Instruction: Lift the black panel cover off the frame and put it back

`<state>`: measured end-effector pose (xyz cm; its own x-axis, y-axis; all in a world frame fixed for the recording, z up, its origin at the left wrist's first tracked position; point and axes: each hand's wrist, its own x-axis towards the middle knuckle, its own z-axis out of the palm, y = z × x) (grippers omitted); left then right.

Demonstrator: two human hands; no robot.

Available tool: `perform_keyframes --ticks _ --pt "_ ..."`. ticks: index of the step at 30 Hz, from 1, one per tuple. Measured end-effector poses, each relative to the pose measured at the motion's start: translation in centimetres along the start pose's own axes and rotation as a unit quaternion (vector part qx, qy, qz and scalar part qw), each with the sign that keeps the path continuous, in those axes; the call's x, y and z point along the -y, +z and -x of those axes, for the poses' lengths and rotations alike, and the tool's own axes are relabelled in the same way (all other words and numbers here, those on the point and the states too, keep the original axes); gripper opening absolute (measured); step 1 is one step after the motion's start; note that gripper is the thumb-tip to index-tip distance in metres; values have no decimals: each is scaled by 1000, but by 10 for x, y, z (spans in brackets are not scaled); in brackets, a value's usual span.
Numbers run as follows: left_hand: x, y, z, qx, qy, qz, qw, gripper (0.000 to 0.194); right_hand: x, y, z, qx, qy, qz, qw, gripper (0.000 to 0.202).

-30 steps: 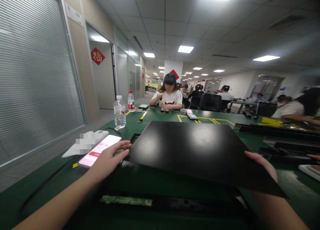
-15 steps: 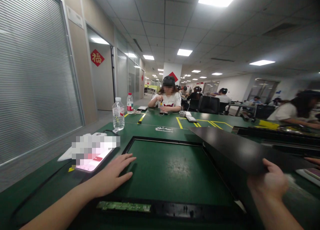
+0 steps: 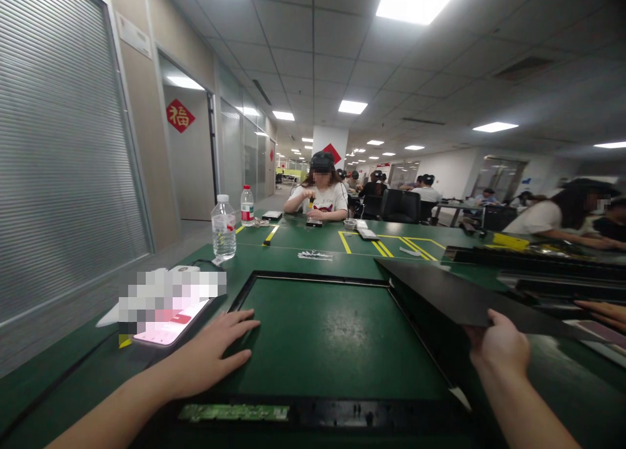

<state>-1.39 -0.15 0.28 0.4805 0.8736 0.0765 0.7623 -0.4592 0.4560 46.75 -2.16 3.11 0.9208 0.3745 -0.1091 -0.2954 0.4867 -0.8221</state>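
A black rectangular frame (image 3: 317,278) lies flat on the green table, and bare table surface shows through its opening. My left hand (image 3: 218,346) rests over the frame's left side with its fingers spread, holding nothing. Along the near side of the frame sits a narrow green circuit board (image 3: 235,412). My right hand (image 3: 503,345) grips the near edge of a thin dark flat panel (image 3: 454,292), thumb on top and the other fingers mostly hidden underneath. The panel is tilted beside the frame's right side, its far left corner close to the frame's far right corner.
A lit phone (image 3: 171,318) and a water bottle (image 3: 223,231) stand to the left, with a smaller bottle (image 3: 247,206) behind. Long black strips (image 3: 518,259) lie at the right. Another person's hand (image 3: 604,313) is at the right edge. A co-worker (image 3: 320,195) sits opposite.
The view has turned slightly to the right. My right hand has shifted a little left with the panel still in its grip. My left hand remains at the frame's left side.
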Motion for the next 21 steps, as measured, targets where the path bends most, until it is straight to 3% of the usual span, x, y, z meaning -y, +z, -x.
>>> perform_keyframes --ticks 3,21 --pt "3 2 0 -5 4 6 1000 52 -3 -1 -3 -30 0 17 999 17" --pt "8 4 -1 -9 14 12 1000 55 -27 -16 -32 -72 87 68 991 22"
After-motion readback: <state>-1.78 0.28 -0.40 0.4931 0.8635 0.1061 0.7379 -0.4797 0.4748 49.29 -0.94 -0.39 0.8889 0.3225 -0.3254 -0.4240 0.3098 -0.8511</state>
